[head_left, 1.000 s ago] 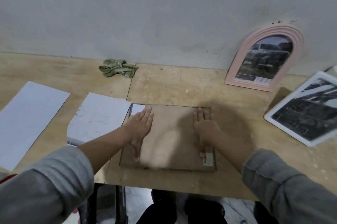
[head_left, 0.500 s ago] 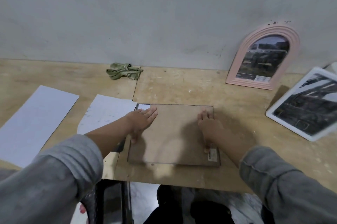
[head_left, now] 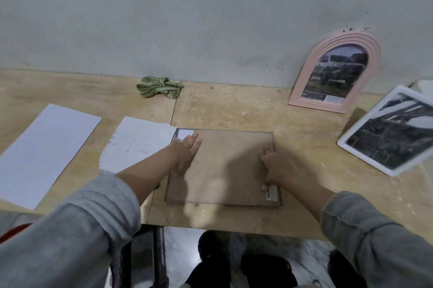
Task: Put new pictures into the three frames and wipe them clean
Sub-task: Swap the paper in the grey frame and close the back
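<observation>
Three frames, a cloth and loose sheets on the table

The rectangular frame (head_left: pixel 225 168) lies flat and face down at the table's near edge, its brown backing board up, a small label at its near right corner and a white corner of paper showing at its far left. Far right of it, the pink arched frame (head_left: pixel 336 72) stands upright against the wall with a dark photo inside. Right of the rectangular frame, the white frame (head_left: pixel 389 130) lies tilted with a black-and-white picture. The crumpled green cloth (head_left: pixel 159 89) sits beyond the rectangular frame, to its left. Two white sheets lie left of it: one (head_left: pixel 138 144) just beside, another (head_left: pixel 44 151) farther out.
</observation>
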{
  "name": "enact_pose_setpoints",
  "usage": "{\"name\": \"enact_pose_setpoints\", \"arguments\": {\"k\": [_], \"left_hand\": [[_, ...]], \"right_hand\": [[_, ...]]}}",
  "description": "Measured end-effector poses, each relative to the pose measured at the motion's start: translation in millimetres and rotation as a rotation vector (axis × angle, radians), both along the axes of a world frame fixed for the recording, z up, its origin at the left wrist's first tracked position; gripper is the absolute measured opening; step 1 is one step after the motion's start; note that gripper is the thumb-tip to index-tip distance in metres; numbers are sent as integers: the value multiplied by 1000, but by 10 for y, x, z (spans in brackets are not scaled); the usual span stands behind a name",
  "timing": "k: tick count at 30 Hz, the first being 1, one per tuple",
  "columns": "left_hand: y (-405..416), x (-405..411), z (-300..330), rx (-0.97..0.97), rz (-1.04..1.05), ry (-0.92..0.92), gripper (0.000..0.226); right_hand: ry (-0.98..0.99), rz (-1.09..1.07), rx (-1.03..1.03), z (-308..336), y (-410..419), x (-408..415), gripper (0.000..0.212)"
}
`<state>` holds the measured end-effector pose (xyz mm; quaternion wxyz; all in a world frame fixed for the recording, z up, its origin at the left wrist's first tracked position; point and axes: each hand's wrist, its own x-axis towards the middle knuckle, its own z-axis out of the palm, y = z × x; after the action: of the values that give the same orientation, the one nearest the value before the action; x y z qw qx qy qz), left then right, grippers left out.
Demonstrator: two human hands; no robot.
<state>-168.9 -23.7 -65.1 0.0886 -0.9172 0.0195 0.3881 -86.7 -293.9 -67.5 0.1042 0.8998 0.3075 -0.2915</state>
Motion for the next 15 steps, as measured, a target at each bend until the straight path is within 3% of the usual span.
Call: {"name": "enact_pose_setpoints", "arguments": {"k": [5,8,15], "left_hand": [[-484,-346,-207,-50,369,-40,103],[-526,-501,-205,-114,410,-62,101],[-292,-582,-15,-99,295,-40,107]], "right_hand": [[-51,15,53,-102,-229,-280,51],[-40,86,-1,-147,-315,-458,50],[-102,198,-34,-100,-350,-413,42]]}}
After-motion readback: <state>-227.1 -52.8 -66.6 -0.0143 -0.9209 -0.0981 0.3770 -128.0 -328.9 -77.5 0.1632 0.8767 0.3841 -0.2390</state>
